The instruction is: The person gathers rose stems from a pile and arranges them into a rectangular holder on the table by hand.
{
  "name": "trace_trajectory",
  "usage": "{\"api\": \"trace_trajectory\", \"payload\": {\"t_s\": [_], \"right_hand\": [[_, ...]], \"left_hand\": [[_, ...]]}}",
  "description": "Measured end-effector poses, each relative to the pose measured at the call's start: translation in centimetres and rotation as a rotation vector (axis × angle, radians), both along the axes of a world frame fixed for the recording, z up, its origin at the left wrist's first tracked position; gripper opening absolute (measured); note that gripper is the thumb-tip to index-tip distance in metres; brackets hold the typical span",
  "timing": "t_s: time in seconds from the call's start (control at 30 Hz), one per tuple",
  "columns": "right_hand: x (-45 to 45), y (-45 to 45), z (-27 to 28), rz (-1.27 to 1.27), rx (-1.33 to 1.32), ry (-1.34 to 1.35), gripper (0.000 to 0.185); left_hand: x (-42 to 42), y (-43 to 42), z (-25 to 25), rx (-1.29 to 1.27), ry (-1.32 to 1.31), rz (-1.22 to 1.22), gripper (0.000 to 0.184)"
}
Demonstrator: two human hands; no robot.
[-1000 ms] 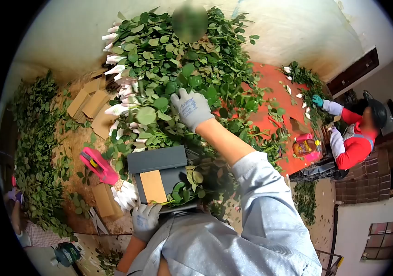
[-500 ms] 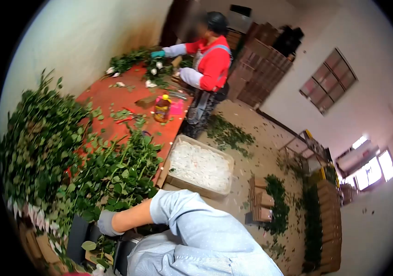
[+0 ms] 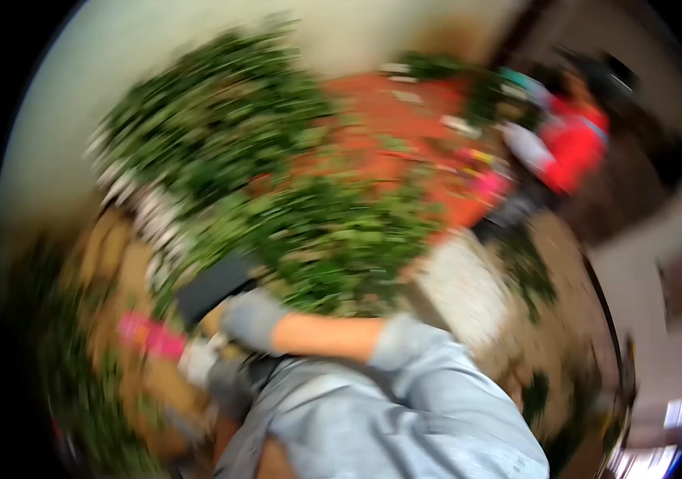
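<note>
Motion blur smears the view. My right hand (image 3: 251,321), in a grey glove, is beside a dark flat-sided object (image 3: 217,289); its fingers are hidden or smeared. Below it, my left hand (image 3: 225,379) wears a grey glove with whitish fingertips. A bright pink object (image 3: 152,335) lies just beyond those fingertips; whether they hold it I cannot tell. Above both hands spreads a heap of leafy green stems (image 3: 333,239). A second, taller pile of stems (image 3: 213,112) stands behind, with pale flower heads (image 3: 145,211) along its left edge.
A red table (image 3: 373,120) carries the stems. Across it stands a co-worker in red (image 3: 576,148), with gloved hands near more flowers. A pale bin with white contents (image 3: 468,291) is at the table's right side. Brown wrapped bundles (image 3: 101,247) and greenery (image 3: 61,375) lie at the left.
The view has swung left and down, so the table and co-worker appear farther right. My left hand and the pink object have come clearly into view.
</note>
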State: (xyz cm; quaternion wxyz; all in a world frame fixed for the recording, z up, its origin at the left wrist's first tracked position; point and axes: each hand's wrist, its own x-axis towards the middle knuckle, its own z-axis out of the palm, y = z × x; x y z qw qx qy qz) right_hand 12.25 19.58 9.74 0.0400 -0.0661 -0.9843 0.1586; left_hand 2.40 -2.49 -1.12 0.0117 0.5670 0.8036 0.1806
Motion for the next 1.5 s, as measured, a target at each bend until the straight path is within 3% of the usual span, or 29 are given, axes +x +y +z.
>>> {"api": "trace_trajectory", "payload": {"t_s": [0.03, 0.1, 0.17, 0.27, 0.5, 0.57, 0.7, 0.77, 0.83, 0.9, 1.0, 1.1, 1.17, 1.27, 1.5], "right_hand": [[0.3, -0.1, 1.7, 0.018, -0.084, 0.054, 0.011], [-2.3, -0.2, -1.4, 0.162, -0.091, 0.063, 0.019], [-4.3, -1.1, -0.9, 0.168, -0.056, -0.175, 0.026], [-6.9, -1.2, -5.5, 0.153, 0.048, -0.357, 0.034], [-5.7, 0.1, -7.9, 0.227, 0.043, -0.512, 0.034], [-4.6, 0.5, -9.6, 0.351, -0.045, -0.315, 0.029], [-5.2, -0.2, -7.6, 0.335, -0.049, -0.469, 0.029], [-5.3, -0.5, -7.3, 0.277, -0.053, -0.535, 0.028], [-4.7, -0.5, -7.9, 0.273, -0.043, -0.484, 0.029], [-4.7, -0.4, -8.4, 0.272, -0.055, -0.432, 0.030], [-4.9, -0.5, -8.5, 0.258, -0.067, -0.460, 0.030], [-5.1, -0.5, -8.6, 0.228, -0.081, -0.488, 0.031], [-4.9, -0.5, -8.7, 0.205, -0.097, -0.489, 0.031], [-5.0, -0.4, -8.3, 0.198, -0.109, -0.476, 0.033], [-5.2, -0.4, -8.6, 0.200, -0.125, -0.485, 0.036]], "left_hand": [[0.5, 0.2, 0.5, -0.009, -0.005, -0.011, 0.026], [0.1, -0.4, 1.1, -0.041, -0.031, 0.010, 0.029], [-0.4, -0.6, 1.8, -0.034, -0.086, 0.029, 0.032], [-1.8, 0.4, 2.2, 0.053, -0.114, 0.004, 0.026], [0.8, 1.3, 0.9, 0.049, -0.003, 0.020, 0.027], [0.8, 1.1, 1.1, 0.041, -0.013, 0.018, 0.027], [0.4, 1.2, 1.4, -0.038, -0.053, -0.024, 0.026], [-0.9, 1.4, 4.1, -0.052, -0.098, -0.064, 0.026], [-2.9, 1.3, 5.2, -0.048, -0.459, -0.047, 0.028], [-4.9, 2.0, 5.8, -0.096, -0.299, 0.019, 0.024], [-7.5, 2.8, 3.4, -0.173, -0.258, -0.012, 0.027], [-8.8, 3.5, 1.6, -0.278, -0.155, -0.155, 0.022], [-9.1, 4.1, 2.0, -0.423, 0.081, -0.306, 0.014], [-8.9, 5.1, 4.0, -0.590, 0.111, -0.370, 0.012], [-11.2, 2.5, 3.1, -0.436, 0.209, -0.373, 0.013]]}}
